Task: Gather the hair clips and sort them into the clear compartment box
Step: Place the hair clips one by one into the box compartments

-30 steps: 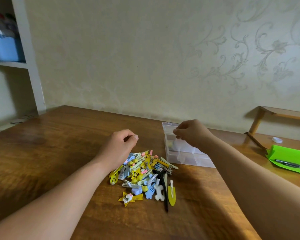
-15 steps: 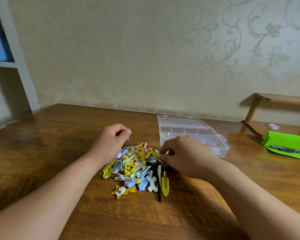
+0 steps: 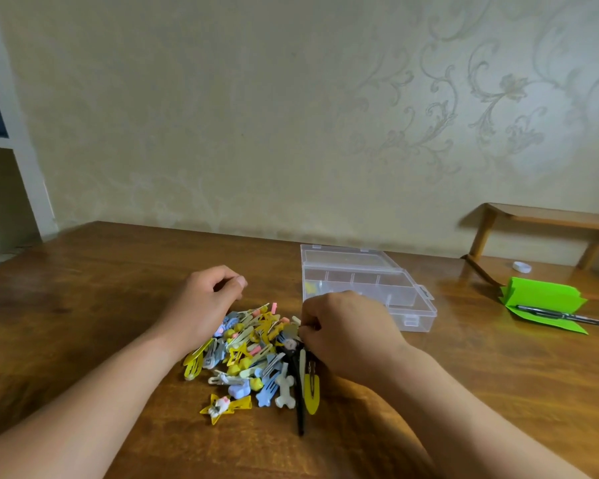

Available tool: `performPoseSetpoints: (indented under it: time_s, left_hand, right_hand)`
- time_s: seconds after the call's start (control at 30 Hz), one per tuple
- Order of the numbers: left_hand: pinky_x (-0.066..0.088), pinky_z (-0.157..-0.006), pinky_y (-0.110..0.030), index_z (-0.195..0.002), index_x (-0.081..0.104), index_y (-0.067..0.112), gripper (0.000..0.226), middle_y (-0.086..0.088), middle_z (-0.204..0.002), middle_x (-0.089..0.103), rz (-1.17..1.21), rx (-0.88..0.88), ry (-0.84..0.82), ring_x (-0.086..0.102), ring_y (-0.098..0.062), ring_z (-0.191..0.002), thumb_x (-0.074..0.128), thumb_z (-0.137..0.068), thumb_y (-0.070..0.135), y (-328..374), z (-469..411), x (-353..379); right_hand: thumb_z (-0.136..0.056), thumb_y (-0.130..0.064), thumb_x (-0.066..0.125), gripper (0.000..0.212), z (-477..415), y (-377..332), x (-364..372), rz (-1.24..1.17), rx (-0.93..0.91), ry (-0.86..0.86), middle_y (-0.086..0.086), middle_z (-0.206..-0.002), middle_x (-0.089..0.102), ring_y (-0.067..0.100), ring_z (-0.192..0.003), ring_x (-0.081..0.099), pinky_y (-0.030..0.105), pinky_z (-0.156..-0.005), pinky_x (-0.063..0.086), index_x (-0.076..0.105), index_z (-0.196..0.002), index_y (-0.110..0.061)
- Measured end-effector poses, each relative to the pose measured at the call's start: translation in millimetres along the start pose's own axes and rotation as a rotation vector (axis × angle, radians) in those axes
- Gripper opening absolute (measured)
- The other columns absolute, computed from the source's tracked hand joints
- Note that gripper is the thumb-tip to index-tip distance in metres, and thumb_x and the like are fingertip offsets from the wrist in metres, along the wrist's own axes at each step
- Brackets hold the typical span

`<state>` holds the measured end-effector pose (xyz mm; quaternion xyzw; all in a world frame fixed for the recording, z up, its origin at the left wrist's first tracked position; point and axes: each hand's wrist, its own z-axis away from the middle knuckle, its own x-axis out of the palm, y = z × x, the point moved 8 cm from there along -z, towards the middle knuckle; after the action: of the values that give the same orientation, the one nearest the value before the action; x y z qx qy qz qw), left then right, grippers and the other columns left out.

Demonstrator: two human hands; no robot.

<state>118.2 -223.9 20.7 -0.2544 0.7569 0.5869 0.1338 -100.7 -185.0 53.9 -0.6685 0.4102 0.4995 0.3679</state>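
Observation:
A pile of hair clips [image 3: 253,354], yellow, blue, pink and white, lies on the wooden table [image 3: 83,305] in front of me. A long black clip [image 3: 298,395] and a yellow snap clip [image 3: 312,392] lie at its right side. The clear compartment box [image 3: 377,288] stands open just behind and right of the pile, with one small yellow clip [image 3: 310,288] in its left compartment. My left hand [image 3: 204,302] rests loosely curled at the pile's left rear edge. My right hand [image 3: 346,330] is down on the pile's right edge, its fingertips pinched on a small clip there.
A green folded paper [image 3: 547,302] with a black pen [image 3: 564,316] on it lies at the right. A white cap [image 3: 521,267] and a low wooden stand [image 3: 547,219] are behind it. A white shelf [image 3: 18,143] stands at the far left.
My right hand came back from over the box to the right edge of the pile and pinched a clip there. My left hand stayed at the pile.

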Motion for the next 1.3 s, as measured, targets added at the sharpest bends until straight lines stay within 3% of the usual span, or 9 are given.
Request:
performPoseSetpoints:
  time_s: [0.1, 0.3, 0.73, 1.0, 1.3]
  left_hand:
    - [0.058, -0.094, -0.044, -0.1, 0.077, 0.033, 0.019, 0.014, -0.093, 0.077, -0.001, 0.0, -0.002, 0.071, -0.011, -0.098, 0.06, -0.107, 0.037, 0, 0, 0]
    - [0.056, -0.093, -0.042, -0.1, 0.077, 0.03, 0.02, 0.008, -0.097, 0.077, -0.002, 0.006, -0.004, 0.07, -0.013, -0.1, 0.06, -0.108, 0.035, 3, 2, 0]
    - [0.056, -0.092, -0.04, -0.102, 0.077, 0.031, 0.019, 0.008, -0.097, 0.077, -0.016, 0.007, -0.01, 0.069, -0.012, -0.099, 0.059, -0.109, 0.034, 6, 3, 2]
    - [0.056, -0.091, -0.04, -0.101, 0.076, 0.03, 0.02, 0.006, -0.097, 0.077, -0.014, 0.007, -0.016, 0.069, -0.012, -0.098, 0.059, -0.109, 0.034, 6, 3, 2]
    - [0.058, -0.093, -0.042, -0.101, 0.076, 0.03, 0.021, 0.008, -0.096, 0.077, -0.029, 0.003, -0.02, 0.07, -0.011, -0.098, 0.059, -0.109, 0.037, 4, 2, 1]
  right_hand:
    - [-0.103, -0.031, 0.054, 0.018, 0, -4, -1, 0.014, -0.007, 0.005, -0.004, -0.093, 0.071, 0.02, -0.082, 0.066, 0.028, -0.06, 0.049, 0.072, -0.102, -0.026]
    - [-0.105, -0.029, 0.055, 0.018, -3, -9, 1, 0.053, -0.033, 0.004, 0.0, -0.093, 0.07, 0.022, -0.081, 0.067, 0.039, -0.073, 0.062, 0.07, -0.101, -0.021]
    - [-0.103, -0.022, 0.058, 0.014, -5, -18, 6, 0.044, -0.029, -0.063, 0.003, -0.096, 0.069, 0.024, -0.082, 0.069, 0.041, -0.075, 0.064, 0.071, -0.108, -0.019]
    - [-0.104, -0.019, 0.06, 0.026, -1, -19, 6, -0.044, -0.036, -0.147, 0.0, -0.119, 0.071, 0.022, -0.1, 0.069, 0.041, -0.084, 0.064, 0.072, -0.125, -0.028]
    - [-0.103, -0.012, 0.061, 0.03, 1, -11, 6, -0.178, 0.048, -0.192, 0.0, -0.121, 0.07, 0.019, -0.101, 0.068, 0.037, -0.086, 0.063, 0.064, -0.13, -0.024]
